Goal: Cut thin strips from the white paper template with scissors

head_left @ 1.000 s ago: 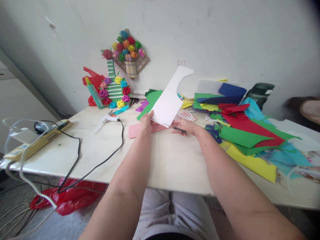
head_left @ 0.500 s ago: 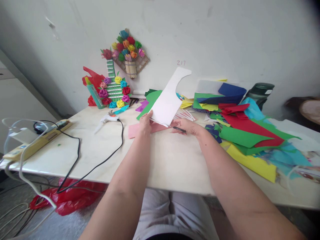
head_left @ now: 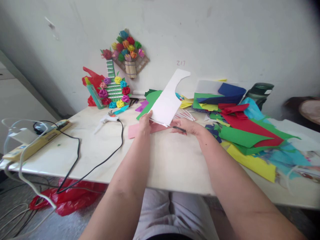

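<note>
My left hand point(head_left: 145, 121) is closed on the lower left corner of a white sheet point(head_left: 167, 103), which has a curved cutout along its right side. The sheet tilts up toward the wall. Closed around black-handled scissors point(head_left: 179, 129), my right hand point(head_left: 187, 126) is at the sheet's lower right corner. The blades run along the bottom edge and are mostly hidden. Beneath the hands lies a strip of pink paper point(head_left: 133, 131). Several thin white strips point(head_left: 187, 115) rest just behind my right hand. Green paper point(head_left: 152, 99) shows behind the white sheet.
A white glue gun point(head_left: 109, 118) with a black cord lies left, near a yellow power strip point(head_left: 37, 140). A glue bottle point(head_left: 94, 95) and a guitar-shaped paper-flower craft point(head_left: 115, 88) stand behind. Coloured sheets point(head_left: 247, 133) pile up at right before a dark green bottle point(head_left: 260, 93).
The white sheet has dipped very slightly, its top end a little lower and further left. Both hands keep their hold and have barely moved.
</note>
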